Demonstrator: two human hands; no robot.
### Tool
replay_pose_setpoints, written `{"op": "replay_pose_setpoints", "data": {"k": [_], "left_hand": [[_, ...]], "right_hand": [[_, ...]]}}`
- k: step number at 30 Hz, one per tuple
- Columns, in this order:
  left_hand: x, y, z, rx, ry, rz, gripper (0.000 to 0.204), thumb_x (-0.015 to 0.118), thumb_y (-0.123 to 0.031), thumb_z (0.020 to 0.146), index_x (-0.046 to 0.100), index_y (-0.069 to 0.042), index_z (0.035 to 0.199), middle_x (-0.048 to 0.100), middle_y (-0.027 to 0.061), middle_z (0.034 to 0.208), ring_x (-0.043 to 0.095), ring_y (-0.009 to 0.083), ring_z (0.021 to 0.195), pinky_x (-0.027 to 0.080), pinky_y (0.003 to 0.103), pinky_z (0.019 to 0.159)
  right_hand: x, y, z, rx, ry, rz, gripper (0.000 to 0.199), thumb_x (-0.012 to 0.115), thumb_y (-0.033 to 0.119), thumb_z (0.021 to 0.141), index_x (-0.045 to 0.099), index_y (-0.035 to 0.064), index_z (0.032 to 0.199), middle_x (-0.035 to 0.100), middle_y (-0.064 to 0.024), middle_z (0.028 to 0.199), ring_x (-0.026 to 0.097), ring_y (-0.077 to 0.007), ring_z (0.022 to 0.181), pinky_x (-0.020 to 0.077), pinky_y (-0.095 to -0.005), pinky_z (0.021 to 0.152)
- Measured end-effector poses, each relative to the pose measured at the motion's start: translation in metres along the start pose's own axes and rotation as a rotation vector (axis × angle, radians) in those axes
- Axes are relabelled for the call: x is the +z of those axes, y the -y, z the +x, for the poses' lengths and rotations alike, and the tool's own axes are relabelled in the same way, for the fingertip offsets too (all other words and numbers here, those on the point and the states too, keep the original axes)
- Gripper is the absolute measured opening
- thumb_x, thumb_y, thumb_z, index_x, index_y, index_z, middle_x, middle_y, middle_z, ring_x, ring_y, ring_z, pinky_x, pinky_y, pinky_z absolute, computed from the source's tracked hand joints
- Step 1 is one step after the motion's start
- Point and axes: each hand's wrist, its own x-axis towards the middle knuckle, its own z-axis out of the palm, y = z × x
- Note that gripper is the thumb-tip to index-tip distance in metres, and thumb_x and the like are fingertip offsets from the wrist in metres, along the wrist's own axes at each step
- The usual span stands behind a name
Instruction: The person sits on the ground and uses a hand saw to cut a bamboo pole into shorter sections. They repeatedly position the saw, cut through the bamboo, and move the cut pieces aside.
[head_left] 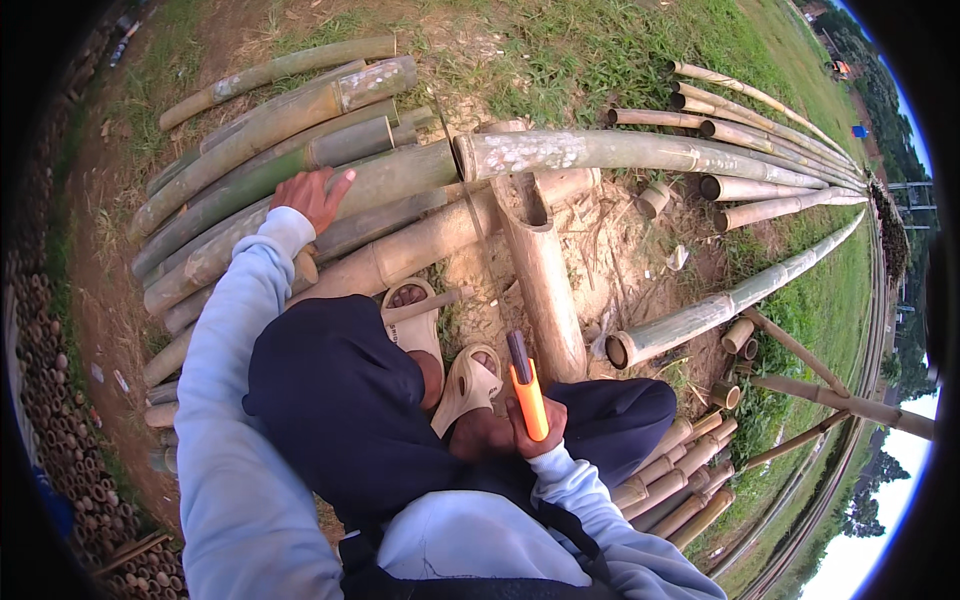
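Note:
My left hand [313, 200] is curled over a thick greenish bamboo piece [400, 178], thumb stretched along its top. The right end of that piece stands close against the dark-rimmed end of a long bamboo pole [590, 150]. In my closed right hand [541, 425] is a hand saw [531, 400] with an orange handle. Its thin blade, seen nearly edge-on, runs up past the gap between the two bamboo ends. A thick bamboo log [400, 250] lies crosswise under the piece, meeting an upright-lying split bamboo [545, 290] with a notched end.
Several cut bamboo lengths [290, 68] lie side by side on the left. Long poles [760, 125] stretch away at the right, with another pole [735, 300] nearer. Short bamboo pieces [690, 480] lie beside my right knee. My sandalled feet [415, 320] rest on sawdust-strewn ground.

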Motion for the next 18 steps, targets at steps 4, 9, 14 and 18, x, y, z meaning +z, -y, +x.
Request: {"op": "replay_pose_setpoints", "data": {"k": [4,9,14,18], "left_hand": [[-0.001,-0.003,0.008,-0.022,-0.013,-0.024,0.080,0.033,-0.070,0.100,0.069,-0.003,0.125,0.069,0.0282,0.115,0.064,0.0437,0.113,0.047,0.053,0.103],[-0.011,-0.005,0.008,-0.017,0.065,-0.056,0.076,0.037,-0.065,0.101,0.069,0.000,0.124,0.068,0.0312,0.117,0.063,0.0461,0.113,0.046,0.051,0.103],[-0.007,-0.003,0.000,0.010,0.023,-0.062,0.075,0.038,-0.063,0.102,0.069,0.001,0.123,0.069,0.0310,0.114,0.063,0.0467,0.112,0.046,0.051,0.103],[-0.006,-0.008,0.000,-0.017,0.041,-0.061,0.075,0.038,-0.063,0.102,0.068,0.002,0.125,0.067,0.0308,0.119,0.061,0.0456,0.117,0.043,0.052,0.105]], "right_hand": [[0.021,-0.015,0.001,-0.005,0.004,0.036,0.016,0.075,0.007,0.085,0.062,0.0022,0.078,0.058,-0.0151,0.064,0.059,-0.0344,0.053,0.0460,-0.0391,0.052],[-0.013,0.013,0.011,0.040,0.028,0.039,0.010,0.074,0.010,0.087,0.068,0.0015,0.087,0.062,-0.0154,0.067,0.063,-0.0352,0.056,0.0492,-0.0397,0.055],[-0.005,0.046,0.038,-0.056,-0.053,0.064,0.012,0.073,0.007,0.087,0.073,0.0013,0.098,0.069,-0.0159,0.073,0.070,-0.0317,0.063,0.0545,-0.0365,0.061],[0.034,0.039,0.146,0.018,-0.091,0.200,0.022,0.074,0.015,0.091,0.065,-0.0027,0.082,0.061,-0.0164,0.061,0.060,-0.0279,0.051,0.0462,-0.0381,0.053]]}}
